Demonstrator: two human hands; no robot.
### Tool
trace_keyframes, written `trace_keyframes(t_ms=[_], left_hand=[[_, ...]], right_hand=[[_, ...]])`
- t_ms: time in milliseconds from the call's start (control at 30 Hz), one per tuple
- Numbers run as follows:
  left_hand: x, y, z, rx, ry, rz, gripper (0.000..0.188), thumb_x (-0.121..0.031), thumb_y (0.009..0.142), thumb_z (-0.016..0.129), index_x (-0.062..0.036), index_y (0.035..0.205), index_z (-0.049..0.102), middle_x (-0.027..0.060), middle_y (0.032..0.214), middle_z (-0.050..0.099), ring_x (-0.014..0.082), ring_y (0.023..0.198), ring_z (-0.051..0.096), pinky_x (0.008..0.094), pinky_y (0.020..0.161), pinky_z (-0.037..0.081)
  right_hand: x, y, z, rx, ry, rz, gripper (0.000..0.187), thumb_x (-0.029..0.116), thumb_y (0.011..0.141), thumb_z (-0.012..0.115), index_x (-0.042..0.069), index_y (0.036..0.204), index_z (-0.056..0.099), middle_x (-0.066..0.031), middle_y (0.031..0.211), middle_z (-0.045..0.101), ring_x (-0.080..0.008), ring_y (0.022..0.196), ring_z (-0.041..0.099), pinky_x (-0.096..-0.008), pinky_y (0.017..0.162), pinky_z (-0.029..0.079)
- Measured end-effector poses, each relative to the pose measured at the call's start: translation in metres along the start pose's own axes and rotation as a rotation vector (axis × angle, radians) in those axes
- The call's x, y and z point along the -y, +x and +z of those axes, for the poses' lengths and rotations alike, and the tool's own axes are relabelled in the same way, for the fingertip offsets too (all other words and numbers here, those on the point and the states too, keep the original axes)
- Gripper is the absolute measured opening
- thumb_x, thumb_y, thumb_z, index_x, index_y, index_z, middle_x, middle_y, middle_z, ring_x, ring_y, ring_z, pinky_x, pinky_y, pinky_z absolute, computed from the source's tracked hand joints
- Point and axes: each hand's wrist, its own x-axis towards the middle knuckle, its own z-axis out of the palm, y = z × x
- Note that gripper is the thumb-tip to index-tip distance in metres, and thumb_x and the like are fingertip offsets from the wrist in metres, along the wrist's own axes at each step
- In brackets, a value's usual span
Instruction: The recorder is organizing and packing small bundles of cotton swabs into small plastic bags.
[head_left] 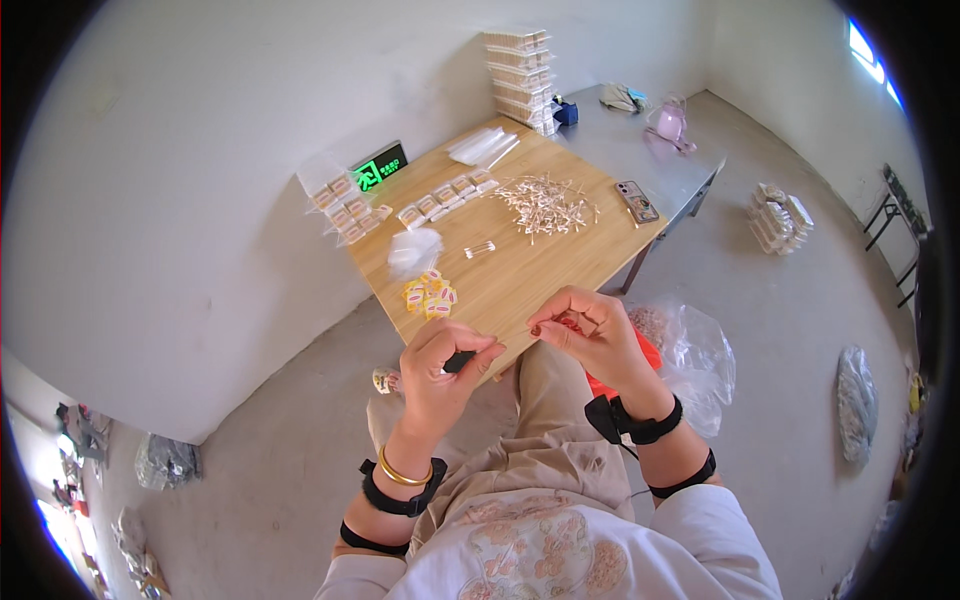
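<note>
My left hand (440, 368) is raised over the table's near edge, thumb and fingertips pinched together. Across a small gap, my right hand (598, 338) is also pinched, its fingertips turned toward the left. Whatever either pinch holds, if anything, is too small to make out. Beyond the hands lies the wooden table (530, 275). Nearest my left hand is a small heap of yellow and white labels (430, 296). Past it are clear plastic bags (414, 252) and a few loose cotton swabs (480, 249). A large pile of cotton swabs (546, 206) spreads farther back.
A row of small packs (446, 200), clear sleeves (485, 147) and a phone (637, 201) lie on the table. Stacked packs (342, 207) and a green sign (380, 167) stand by the wall. A tall stack (520, 80) rises behind. Plastic bags (700, 360) sit right of my legs.
</note>
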Motion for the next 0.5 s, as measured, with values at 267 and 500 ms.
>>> trace_keyframes(t_ms=[267,500], left_hand=[[-0.020,-0.016,-0.015,0.033,-0.039,-0.170,0.005,-0.001,0.086,0.074,-0.0012,0.091,0.072,0.0044,0.087,0.072,0.0094,0.074,0.060,0.0239,0.070,0.046],[-0.030,-0.025,-0.014,-0.002,-0.177,-0.225,0.005,-0.007,0.090,0.074,-0.0027,0.092,0.072,0.0004,0.084,0.070,0.0058,0.073,0.055,0.0219,0.068,0.043]], right_hand=[[0.019,-0.014,0.013,-0.121,-0.125,-0.169,0.011,-0.002,0.093,0.063,-0.002,0.100,0.072,-0.0066,0.095,0.075,-0.0117,0.090,0.069,-0.0256,0.078,0.053],[0.022,-0.028,0.016,-0.137,-0.029,-0.223,0.014,-0.002,0.094,0.062,-0.003,0.105,0.070,-0.0070,0.098,0.074,-0.0136,0.095,0.070,-0.0258,0.083,0.053]])
